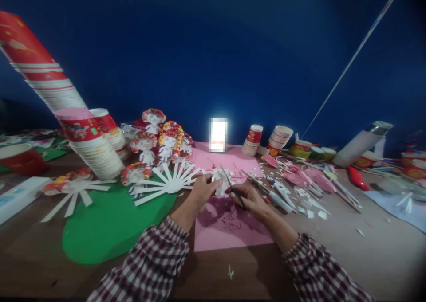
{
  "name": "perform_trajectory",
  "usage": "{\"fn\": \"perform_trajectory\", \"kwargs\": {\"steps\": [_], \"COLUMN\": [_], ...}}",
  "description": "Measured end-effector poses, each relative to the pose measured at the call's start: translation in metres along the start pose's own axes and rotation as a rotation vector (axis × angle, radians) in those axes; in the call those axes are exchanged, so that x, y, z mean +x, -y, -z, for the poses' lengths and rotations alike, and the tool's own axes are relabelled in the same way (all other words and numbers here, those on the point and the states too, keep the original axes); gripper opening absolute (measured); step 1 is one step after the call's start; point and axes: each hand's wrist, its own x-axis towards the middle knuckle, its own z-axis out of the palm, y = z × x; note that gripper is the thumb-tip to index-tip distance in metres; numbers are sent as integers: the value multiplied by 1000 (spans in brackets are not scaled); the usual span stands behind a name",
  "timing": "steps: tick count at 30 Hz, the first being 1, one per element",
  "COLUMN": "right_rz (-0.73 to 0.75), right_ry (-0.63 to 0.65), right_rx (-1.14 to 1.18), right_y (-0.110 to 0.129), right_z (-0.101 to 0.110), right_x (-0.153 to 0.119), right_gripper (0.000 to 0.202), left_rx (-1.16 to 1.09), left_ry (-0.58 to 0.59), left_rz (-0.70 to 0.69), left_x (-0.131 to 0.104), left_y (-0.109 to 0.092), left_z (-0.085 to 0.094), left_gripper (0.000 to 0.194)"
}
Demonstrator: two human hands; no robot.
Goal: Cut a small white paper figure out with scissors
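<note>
My left hand is closed on a small white paper cutout, its edge pinched between thumb and fingers. In my right hand is a pair of scissors, blades pointing up and away, beside the cutout. I cannot tell whether the blades touch the paper. Below both hands lies a pink sheet with dark handwriting. To the left of my left hand, a white fan of paper strips spreads out from a rounded base.
Several paper figures with red and yellow frills stand at the back left. Tall stacks of paper cups rise beside a green sheet. Pens, paper scraps and pink pieces lie to the right, with a red object beyond.
</note>
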Motion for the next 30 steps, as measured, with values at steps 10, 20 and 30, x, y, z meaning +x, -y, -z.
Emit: {"fn": "perform_trajectory", "kwargs": {"steps": [10, 20, 30], "right_rz": [-2, -20, -64], "right_ry": [17, 41, 56], "right_rx": [-61, -76, 40], "right_y": [-1, 1, 2], "right_z": [5, 7, -1], "right_x": [0, 0, -1], "right_gripper": [39, 40, 45], "left_rx": [-8, -1, 5], "left_ry": [8, 17, 1], "left_rz": [-20, -21, -18], "left_x": [-1, 1, 1], "left_y": [-2, -1, -1], "left_z": [0, 3, 3], "left_gripper": [24, 23, 22]}}
